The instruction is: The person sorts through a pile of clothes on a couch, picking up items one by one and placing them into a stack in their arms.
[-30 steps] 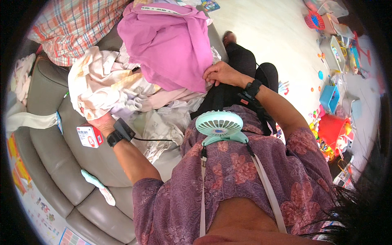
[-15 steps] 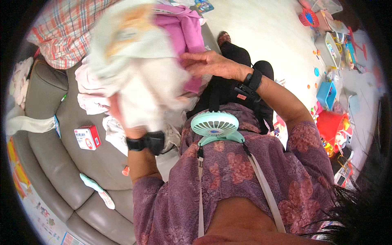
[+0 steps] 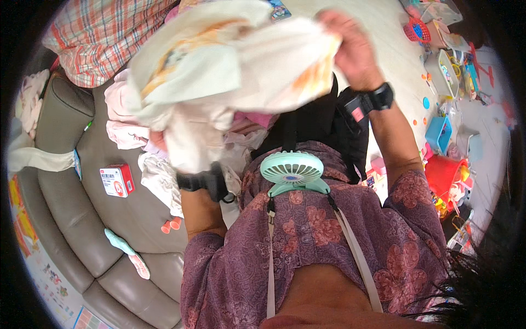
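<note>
A white garment (image 3: pixel 203 96) with orange-brown printing is spread in the air in front of me, slightly blurred. My right hand (image 3: pixel 355 52) is closed on its right end, pulling it out sideways. Most of my left hand (image 3: pixel 158 140) is hidden behind the cloth; the part that shows is closed at the garment's lower left side. Beneath it lies a heap of clothes, with a pale pink piece (image 3: pixel 121 112) at the left, a white piece (image 3: pixel 159 175) nearer me and a bit of a purple-pink one (image 3: pixel 255 119) showing below the garment.
On the grey sofa (image 3: pixel 71 208) rest a red-and-white box (image 3: pixel 116 181), a sock (image 3: pixel 127 252) and small orange cups (image 3: pixel 171 225). A plaid cloth (image 3: pixel 104 41) covers the far left. Toys, a blue bin (image 3: pixel 438 134) and a red bucket (image 3: pixel 445 175) stand on the floor at right.
My right hand has moved up and right and now holds the garment's end, where before its fingers were at the cloth's side. The garment has opened out to the right, covering most of the purple-pink piece.
</note>
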### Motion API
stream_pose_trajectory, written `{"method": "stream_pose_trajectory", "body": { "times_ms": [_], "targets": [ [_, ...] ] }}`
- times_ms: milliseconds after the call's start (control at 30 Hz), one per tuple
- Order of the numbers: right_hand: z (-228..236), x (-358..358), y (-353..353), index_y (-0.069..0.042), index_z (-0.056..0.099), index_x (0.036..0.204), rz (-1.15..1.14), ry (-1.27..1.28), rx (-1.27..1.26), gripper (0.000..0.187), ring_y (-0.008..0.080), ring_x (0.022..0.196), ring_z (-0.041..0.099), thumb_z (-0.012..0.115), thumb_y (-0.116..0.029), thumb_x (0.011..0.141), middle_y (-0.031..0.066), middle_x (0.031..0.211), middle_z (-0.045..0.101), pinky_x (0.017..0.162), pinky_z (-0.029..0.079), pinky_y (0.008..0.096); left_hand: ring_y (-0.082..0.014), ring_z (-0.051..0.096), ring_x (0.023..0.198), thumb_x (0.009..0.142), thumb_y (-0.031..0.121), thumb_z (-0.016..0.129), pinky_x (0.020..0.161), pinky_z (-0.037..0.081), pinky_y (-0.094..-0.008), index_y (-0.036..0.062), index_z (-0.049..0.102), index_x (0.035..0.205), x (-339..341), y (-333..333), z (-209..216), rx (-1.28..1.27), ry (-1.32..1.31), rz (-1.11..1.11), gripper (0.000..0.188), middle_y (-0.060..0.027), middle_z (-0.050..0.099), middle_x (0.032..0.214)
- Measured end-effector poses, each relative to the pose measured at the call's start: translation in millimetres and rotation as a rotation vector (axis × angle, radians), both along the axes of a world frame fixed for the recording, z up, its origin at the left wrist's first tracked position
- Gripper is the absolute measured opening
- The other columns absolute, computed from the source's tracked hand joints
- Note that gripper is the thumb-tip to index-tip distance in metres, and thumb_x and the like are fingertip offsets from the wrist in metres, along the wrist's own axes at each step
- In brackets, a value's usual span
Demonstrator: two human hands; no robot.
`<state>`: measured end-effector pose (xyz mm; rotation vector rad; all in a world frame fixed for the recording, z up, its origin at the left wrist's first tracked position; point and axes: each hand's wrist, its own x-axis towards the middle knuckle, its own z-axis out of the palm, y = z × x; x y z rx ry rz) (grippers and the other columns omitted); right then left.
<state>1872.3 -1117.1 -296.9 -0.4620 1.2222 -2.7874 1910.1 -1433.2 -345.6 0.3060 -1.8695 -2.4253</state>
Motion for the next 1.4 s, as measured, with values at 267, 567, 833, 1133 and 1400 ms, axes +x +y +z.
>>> {"method": "stream_pose_trajectory", "body": {
  "times_ms": [267, 567, 833, 1133, 1400],
  "targets": [
    [-0.2, -0.2, 12.5, -0.001, 0.064, 0.092, -0.471, 0.165, 0.900, 0.016, 0.0113, 0.074, 0.058, 0.055, -0.012, 0.085, 0.0043, 0.082, 0.065, 0.073, 0.047, 0.0252, -0.0188, 0.056, 0.084, 0.068, 0.010, 0.067, 0.078, 0.044, -0.0296, -0.0045, 0.057, 0.095, 25.9, -25.5, -1.9, -0.625, 0.276, 0.009, 0.032, -0.0101, 0.060, 0.092],
    [-114.8, 63.6, 23.9, -0.007, 0.067, 0.093, -0.309, -0.217, 1.098, 0.018, 0.0090, 0.070, 0.058, 0.054, -0.005, 0.081, 0.0059, 0.083, 0.067, 0.067, 0.047, 0.0215, -0.0195, 0.056, 0.079, 0.075, 0.000, 0.056, 0.072, 0.046, -0.0286, -0.0053, 0.055, 0.103, 7.6, -7.4, -10.9, -0.604, 0.153, 0.509, 0.029, -0.0093, 0.060, 0.085],
    [-27.8, 55.9, -39.3, -0.006, 0.060, 0.110, -0.018, -0.151, 0.590, 0.032, 0.0052, 0.071, 0.049, 0.051, -0.002, 0.080, -0.0011, 0.092, 0.061, 0.065, 0.043, 0.0184, -0.0163, 0.058, 0.086, 0.072, 0.004, 0.067, 0.076, 0.045, -0.0262, -0.0031, 0.055, 0.104, 6.4, 75.1, 9.2, -0.470, 0.290, -0.494, 0.035, -0.0102, 0.062, 0.093],
    [-49.2, 52.3, -51.6, 0.004, 0.063, 0.088, 0.144, -0.082, 0.437, 0.018, 0.0146, 0.092, 0.057, 0.047, 0.004, 0.081, 0.0097, 0.093, 0.064, 0.087, 0.041, 0.0264, -0.0116, 0.056, 0.076, 0.078, 0.002, 0.059, 0.072, 0.045, -0.0241, -0.0045, 0.061, 0.095, 19.1, 71.3, -3.7, -0.420, -0.093, -0.246, 0.018, -0.0056, 0.062, 0.084],
    [-44.4, 40.6, -71.1, 0.004, 0.057, 0.089, -0.128, 0.343, 0.920, 0.016, 0.0158, 0.084, 0.053, 0.053, -0.008, 0.080, 0.0109, 0.090, 0.058, 0.076, 0.043, 0.0280, -0.0115, 0.060, 0.065, 0.073, 0.001, 0.059, 0.059, 0.045, -0.0228, -0.0054, 0.064, 0.089, 17.0, 69.5, 43.1, -0.150, 0.310, -0.923, 0.019, -0.0091, 0.066, 0.078]
  ]
}}
